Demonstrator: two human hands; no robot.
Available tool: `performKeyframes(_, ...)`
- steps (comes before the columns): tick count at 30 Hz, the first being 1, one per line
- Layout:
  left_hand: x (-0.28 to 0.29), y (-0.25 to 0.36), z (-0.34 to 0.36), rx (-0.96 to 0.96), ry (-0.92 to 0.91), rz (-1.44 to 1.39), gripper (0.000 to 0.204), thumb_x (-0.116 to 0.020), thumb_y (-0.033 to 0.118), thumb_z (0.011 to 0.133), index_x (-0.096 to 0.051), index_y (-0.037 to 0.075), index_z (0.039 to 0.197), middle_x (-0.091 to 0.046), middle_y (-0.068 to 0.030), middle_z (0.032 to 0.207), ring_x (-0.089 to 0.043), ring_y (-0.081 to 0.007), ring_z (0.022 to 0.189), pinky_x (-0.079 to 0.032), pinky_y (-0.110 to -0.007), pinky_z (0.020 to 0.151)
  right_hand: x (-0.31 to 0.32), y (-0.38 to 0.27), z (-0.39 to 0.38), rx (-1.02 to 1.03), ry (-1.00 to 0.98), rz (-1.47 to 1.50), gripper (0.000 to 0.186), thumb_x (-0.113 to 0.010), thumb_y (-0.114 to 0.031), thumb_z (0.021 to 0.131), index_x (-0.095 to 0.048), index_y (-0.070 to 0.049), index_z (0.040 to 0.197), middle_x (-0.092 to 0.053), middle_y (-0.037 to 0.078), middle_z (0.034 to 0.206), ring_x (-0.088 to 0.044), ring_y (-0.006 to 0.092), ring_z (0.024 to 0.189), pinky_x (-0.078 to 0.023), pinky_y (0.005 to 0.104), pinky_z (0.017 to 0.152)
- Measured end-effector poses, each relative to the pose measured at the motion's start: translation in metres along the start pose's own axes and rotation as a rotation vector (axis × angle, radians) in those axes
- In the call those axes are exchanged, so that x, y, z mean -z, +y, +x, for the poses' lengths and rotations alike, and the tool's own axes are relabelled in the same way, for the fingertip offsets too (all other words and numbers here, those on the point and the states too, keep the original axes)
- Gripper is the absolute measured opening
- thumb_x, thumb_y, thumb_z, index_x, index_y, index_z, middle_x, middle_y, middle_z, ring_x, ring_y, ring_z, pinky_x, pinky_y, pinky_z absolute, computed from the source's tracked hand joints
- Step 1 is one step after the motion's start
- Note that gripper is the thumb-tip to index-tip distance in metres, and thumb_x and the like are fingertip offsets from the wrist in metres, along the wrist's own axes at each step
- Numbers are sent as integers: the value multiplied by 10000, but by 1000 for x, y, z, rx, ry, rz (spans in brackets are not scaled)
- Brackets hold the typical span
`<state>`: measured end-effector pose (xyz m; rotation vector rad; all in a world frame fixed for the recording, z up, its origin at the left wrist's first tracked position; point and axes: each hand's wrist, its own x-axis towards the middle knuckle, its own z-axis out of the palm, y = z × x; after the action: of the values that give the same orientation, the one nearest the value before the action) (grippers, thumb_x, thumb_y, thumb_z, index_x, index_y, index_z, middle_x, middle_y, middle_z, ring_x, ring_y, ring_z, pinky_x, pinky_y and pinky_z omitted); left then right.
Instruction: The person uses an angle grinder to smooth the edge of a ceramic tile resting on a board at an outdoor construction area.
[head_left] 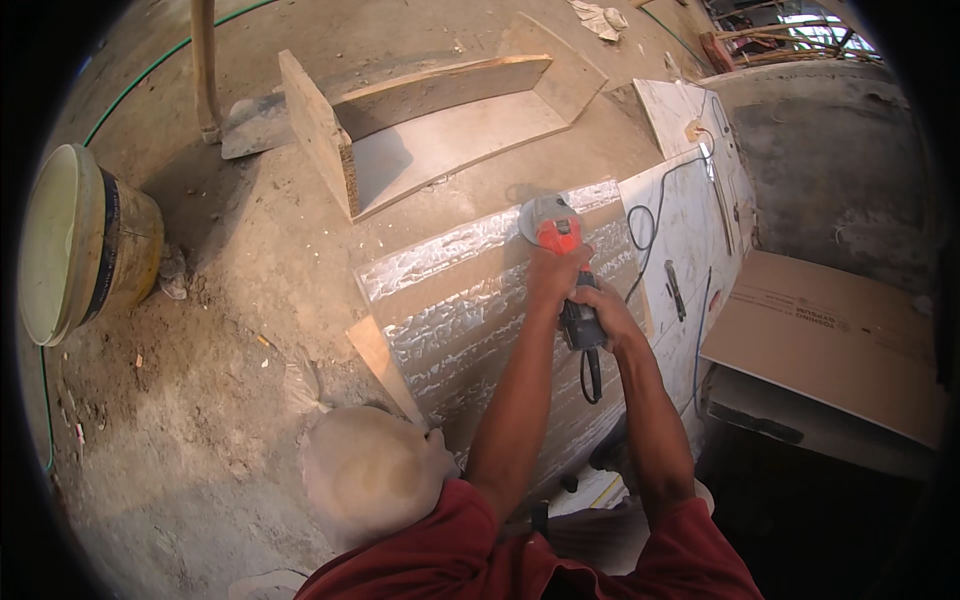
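Both my hands grip a red and grey angle grinder (558, 240) over a brown board with rough, shiny whitish stripes (440, 325). My left hand (555, 272) is wrapped round the body just behind the red gear head. My right hand (605, 308) is closed on the dark rear part of the handle. The grinder's head, with a round disc at its left side, is at the board's far edge; whether the disc touches the board cannot be seen. A black cable loop (591, 378) hangs from the tool's rear end.
A three-sided wooden form (440, 95) lies beyond the board. At the left stands a dusty bucket (105, 245). Marble-look slabs (690, 210) with a black cord (650, 225) lie right, beside a cardboard-brown panel (820, 335). A wooden handle (204, 70) rises at the back left.
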<state>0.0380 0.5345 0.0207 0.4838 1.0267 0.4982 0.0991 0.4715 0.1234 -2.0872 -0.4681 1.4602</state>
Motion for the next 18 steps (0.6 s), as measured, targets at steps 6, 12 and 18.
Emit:
performKeyframes(6,-4,4,-11,-75,2,-50,307,-805,280,734,-679,27,852,-658,-48,769,-614,-148,645,-481,-329,584,3,0,-6,-4,-9,4,364,-661,-175,803,-558,-17,1113,-651,108,865,-652,196,675,-549,326,603)
performKeyframes(12,-9,-7,-8,-132,-48,-88,309,-808,266,729,-689,36,897,-665,-55,811,-621,-152,694,-493,-324,629,10,15,-3,68,19,-22,349,-677,-162,797,-565,-32,1100,-652,95,860,-648,180,678,-536,315,615)
performKeyframes(18,3,-24,17,-227,-54,-56,417,-790,321,678,-679,17,940,-700,-138,882,-680,-266,796,-520,-389,743,-4,37,13,208,20,25,383,-701,-145,787,-566,-36,1127,-642,57,911,-622,140,756,-513,298,685)
